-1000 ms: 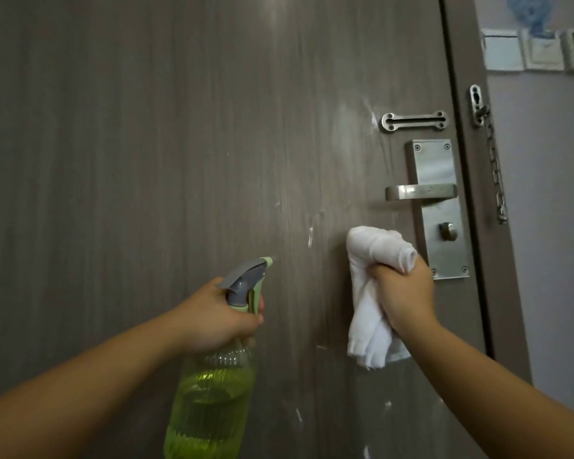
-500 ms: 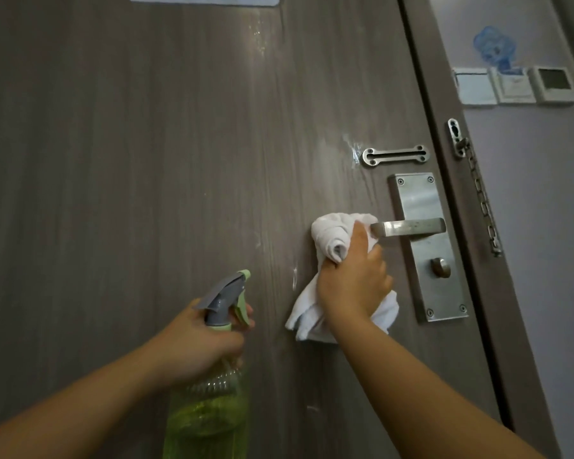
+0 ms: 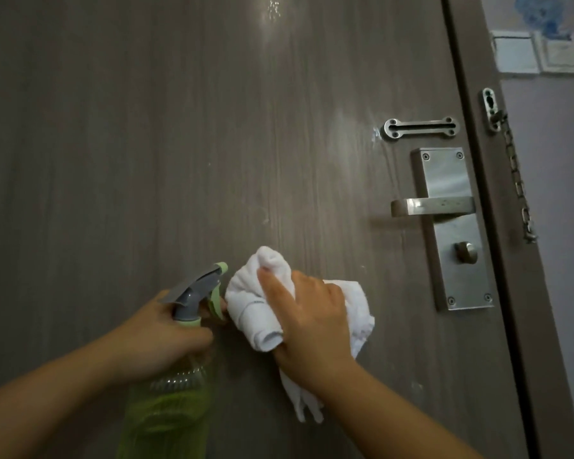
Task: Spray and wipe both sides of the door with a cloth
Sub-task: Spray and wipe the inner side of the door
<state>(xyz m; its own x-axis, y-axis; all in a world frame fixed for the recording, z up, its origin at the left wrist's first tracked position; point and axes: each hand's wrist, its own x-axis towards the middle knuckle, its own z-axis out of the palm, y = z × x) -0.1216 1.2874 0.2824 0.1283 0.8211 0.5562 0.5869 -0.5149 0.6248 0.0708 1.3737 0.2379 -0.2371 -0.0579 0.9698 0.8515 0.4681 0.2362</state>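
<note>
Now your right hand (image 3: 315,321) clutches the bunched white cloth (image 3: 257,306) against the grey-brown wooden door (image 3: 146,144). Your left hand (image 3: 166,336) grips the green spray bottle (image 3: 169,415).

One door (image 3: 179,160), one cloth (image 3: 256,313), one bottle (image 3: 169,409), two hands (image 3: 312,323).

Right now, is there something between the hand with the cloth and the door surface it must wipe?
Nothing visible. The right hand grips the white cloth against the door. The spray bottle in the left hand sits close beside it on the left; the handle is up-right.
</note>
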